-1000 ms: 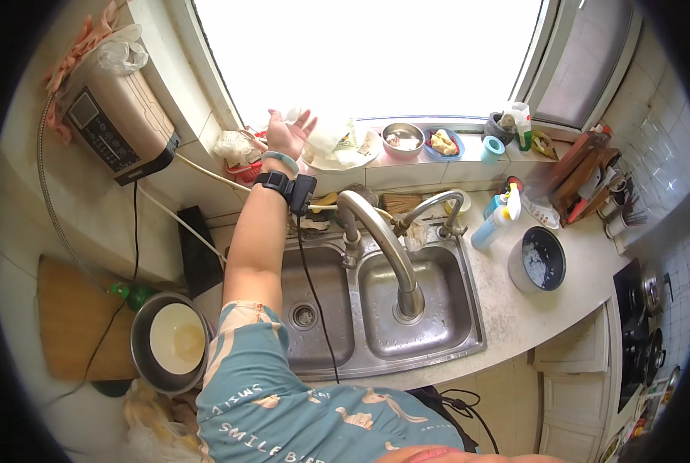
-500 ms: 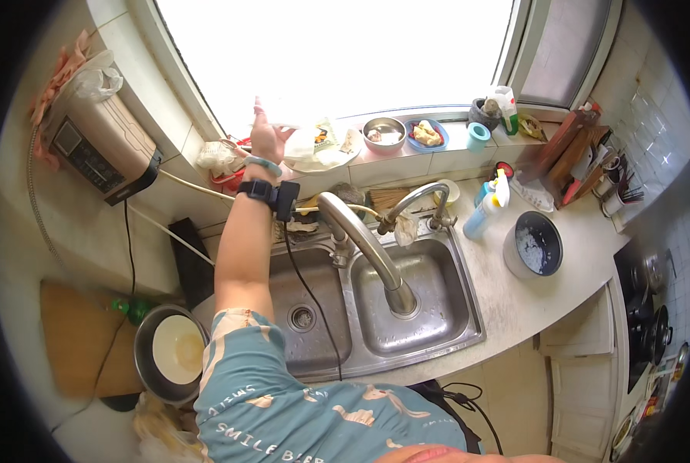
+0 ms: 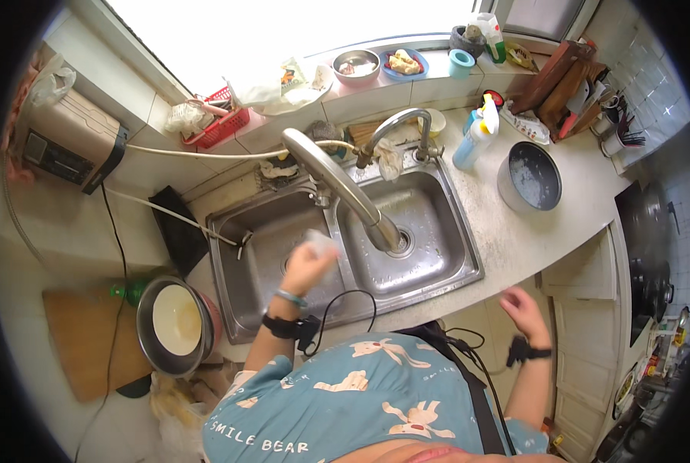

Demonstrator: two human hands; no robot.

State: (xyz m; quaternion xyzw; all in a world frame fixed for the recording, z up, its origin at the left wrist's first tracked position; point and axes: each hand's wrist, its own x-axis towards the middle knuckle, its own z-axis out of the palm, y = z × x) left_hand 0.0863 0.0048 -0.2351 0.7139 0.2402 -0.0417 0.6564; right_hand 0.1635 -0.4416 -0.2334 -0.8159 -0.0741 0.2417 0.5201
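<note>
Over the left basin of the steel double sink (image 3: 343, 266), my left hand (image 3: 306, 270) is closed on a small whitish, partly see-through thing (image 3: 322, 242). Motion blurs it, so I cannot make out its kind. My right hand (image 3: 524, 311) hangs in front of the counter's edge, to the right of the sink, its fingers loosely bent and nothing in them. Between the two basins rises the large curved faucet (image 3: 337, 185), its spout over the right basin. A thinner tap (image 3: 395, 123) stands behind it.
On the sill stand a red basket (image 3: 220, 127), a metal bowl (image 3: 356, 68) and a blue plate of food (image 3: 405, 65). Right of the sink are a spray bottle (image 3: 476, 143) and a dark pot (image 3: 530, 177). A basin with a white bowl (image 3: 177, 324) sits at left.
My left hand has come back from the window sill down to the sink, now holding the whitish thing. My right hand has entered the view at lower right.
</note>
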